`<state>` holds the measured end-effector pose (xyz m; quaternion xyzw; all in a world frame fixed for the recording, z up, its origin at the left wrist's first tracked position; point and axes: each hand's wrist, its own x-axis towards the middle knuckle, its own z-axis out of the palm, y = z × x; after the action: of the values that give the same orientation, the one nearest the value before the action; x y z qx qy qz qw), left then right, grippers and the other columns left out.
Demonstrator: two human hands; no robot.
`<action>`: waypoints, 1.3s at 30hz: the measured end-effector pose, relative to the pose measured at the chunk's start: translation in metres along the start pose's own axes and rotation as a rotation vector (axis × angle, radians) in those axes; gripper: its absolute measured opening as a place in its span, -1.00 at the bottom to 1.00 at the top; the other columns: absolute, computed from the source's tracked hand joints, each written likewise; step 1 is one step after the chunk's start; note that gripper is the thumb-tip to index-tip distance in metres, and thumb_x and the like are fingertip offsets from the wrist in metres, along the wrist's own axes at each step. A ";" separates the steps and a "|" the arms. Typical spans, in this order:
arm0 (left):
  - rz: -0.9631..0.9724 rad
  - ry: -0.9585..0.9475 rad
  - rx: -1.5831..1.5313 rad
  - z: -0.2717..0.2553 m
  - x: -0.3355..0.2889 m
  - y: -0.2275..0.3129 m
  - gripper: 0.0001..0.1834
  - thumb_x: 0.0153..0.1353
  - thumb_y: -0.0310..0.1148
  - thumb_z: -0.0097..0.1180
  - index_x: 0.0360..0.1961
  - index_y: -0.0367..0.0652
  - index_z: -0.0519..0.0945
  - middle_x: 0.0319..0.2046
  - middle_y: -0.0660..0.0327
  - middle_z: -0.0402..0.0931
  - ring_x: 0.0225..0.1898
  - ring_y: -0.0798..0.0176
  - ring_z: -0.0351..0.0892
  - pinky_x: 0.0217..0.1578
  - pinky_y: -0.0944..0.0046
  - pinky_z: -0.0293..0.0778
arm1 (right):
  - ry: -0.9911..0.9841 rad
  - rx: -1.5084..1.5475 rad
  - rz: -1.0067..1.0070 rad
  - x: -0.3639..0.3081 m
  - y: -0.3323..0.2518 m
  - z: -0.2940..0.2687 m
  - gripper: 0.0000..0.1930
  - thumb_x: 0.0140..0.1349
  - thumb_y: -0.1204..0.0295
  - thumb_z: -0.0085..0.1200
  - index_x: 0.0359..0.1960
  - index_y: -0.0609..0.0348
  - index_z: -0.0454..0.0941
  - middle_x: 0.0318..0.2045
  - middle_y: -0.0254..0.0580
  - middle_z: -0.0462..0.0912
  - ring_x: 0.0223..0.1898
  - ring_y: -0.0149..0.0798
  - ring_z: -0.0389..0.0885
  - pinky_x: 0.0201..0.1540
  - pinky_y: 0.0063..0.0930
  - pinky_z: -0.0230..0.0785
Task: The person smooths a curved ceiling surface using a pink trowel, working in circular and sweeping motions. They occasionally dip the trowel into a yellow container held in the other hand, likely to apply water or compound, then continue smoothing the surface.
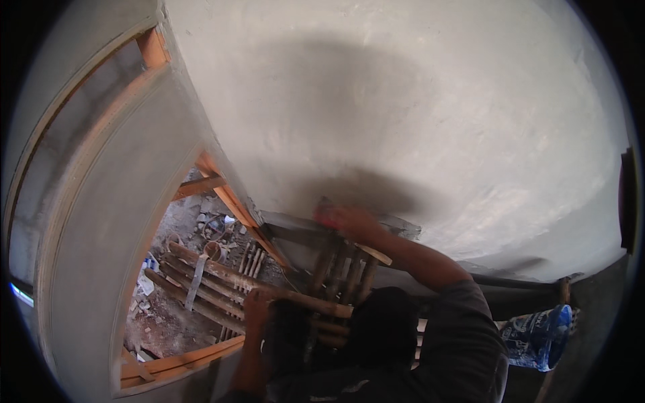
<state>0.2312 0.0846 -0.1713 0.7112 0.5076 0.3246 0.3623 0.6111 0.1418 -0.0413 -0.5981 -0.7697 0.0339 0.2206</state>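
a: where's each hand?

b: the right hand (pixel 346 218) is pressed to the foot of the grey plastered wall (pixel 416 114), closed on a small reddish block (pixel 325 215) — a float or sanding pad, i can't tell which. the left hand (pixel 257 300) is wrapped round a bamboo pole (pixel 222 277) of the scaffold (pixel 336 282).

a: how should the rubbing be done?

b: i'd judge flat pressure and short overlapping strokes along that bottom edge, with the left hand's hold on the pole for balance.

a: anything hard to read?

b: plenty — the block is mostly covered by fingers, the person's dark sleeve (pixel 463 322) hides the scaffold deck, and shadow covers the patch being worked. a blue bucket (pixel 541 336) sits low right, rubble (pixel 161 316) shows through the arched opening (pixel 101 221).
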 end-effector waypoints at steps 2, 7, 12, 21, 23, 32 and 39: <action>-0.338 0.044 -0.270 0.004 0.002 0.000 -0.69 0.34 -0.28 0.04 -0.18 -0.33 0.67 -0.28 0.10 0.66 -0.28 0.25 0.64 -0.20 0.22 0.51 | 0.169 -0.147 -0.093 0.024 -0.015 -0.038 -0.68 0.32 0.32 0.01 0.04 0.20 0.49 -0.04 -0.02 0.56 0.01 0.05 0.54 0.04 -0.04 0.40; -0.374 -0.062 -0.361 0.024 0.026 0.052 -0.72 0.34 -0.31 0.08 -0.14 -0.35 0.63 -0.33 0.12 0.64 -0.30 0.24 0.62 -0.21 0.23 0.51 | 0.233 -0.308 -0.021 0.070 -0.008 -0.055 -0.70 0.29 0.36 0.00 0.02 0.19 0.51 -0.01 0.00 0.56 0.07 0.04 0.54 0.07 -0.10 0.44; -0.287 -0.003 -0.242 0.005 0.023 0.064 -0.71 0.36 -0.31 0.06 -0.12 -0.36 0.62 -0.33 0.11 0.64 -0.29 0.25 0.62 -0.24 0.25 0.51 | 0.034 -0.109 0.044 -0.007 0.036 0.064 -0.68 0.25 0.36 0.05 0.02 0.16 0.52 -0.09 0.01 0.57 0.04 0.04 0.55 0.06 -0.08 0.46; -0.041 -0.003 -0.201 0.033 0.015 0.033 -0.68 0.38 -0.27 -0.01 -0.18 -0.33 0.65 -0.37 0.10 0.65 -0.32 0.25 0.63 -0.22 0.23 0.50 | 0.550 -0.282 -0.121 0.103 -0.034 -0.074 -0.81 0.15 0.41 0.07 -0.20 0.13 0.53 -0.27 -0.05 0.54 -0.24 0.07 0.55 -0.21 -0.01 0.44; -0.190 -0.055 -0.349 0.048 0.024 0.045 -0.67 0.38 -0.26 -0.02 -0.19 -0.33 0.65 -0.40 0.12 0.64 -0.33 0.26 0.62 -0.25 0.25 0.49 | 0.417 -0.300 -0.069 0.094 -0.006 -0.041 -0.82 0.17 0.38 0.05 -0.20 0.12 0.53 -0.28 -0.04 0.55 -0.24 0.07 0.56 -0.20 -0.03 0.45; -0.390 -0.101 -0.581 0.013 0.008 0.034 -0.63 0.39 -0.21 0.00 -0.18 -0.33 0.67 -0.38 0.09 0.67 -0.34 0.24 0.61 -0.21 0.24 0.49 | -0.191 0.375 0.351 -0.014 0.013 0.054 -0.69 0.34 0.27 0.01 -0.02 0.20 0.55 -0.13 0.04 0.66 -0.09 -0.01 0.66 -0.04 -0.16 0.49; -0.017 -0.176 -0.420 0.057 0.047 0.133 -0.68 0.38 -0.32 0.06 0.06 -0.29 0.51 -0.08 0.02 0.57 -0.13 0.16 0.56 -0.03 0.13 0.46 | 0.063 1.769 0.310 0.001 -0.043 0.040 -0.64 0.40 0.52 -0.03 0.21 0.08 0.35 0.09 -0.06 0.54 0.07 -0.01 0.59 0.17 -0.08 0.43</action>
<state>0.3561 0.0898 -0.0843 0.6414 0.4014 0.3566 0.5480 0.5562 0.1387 -0.0639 -0.3075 -0.3666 0.6272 0.6146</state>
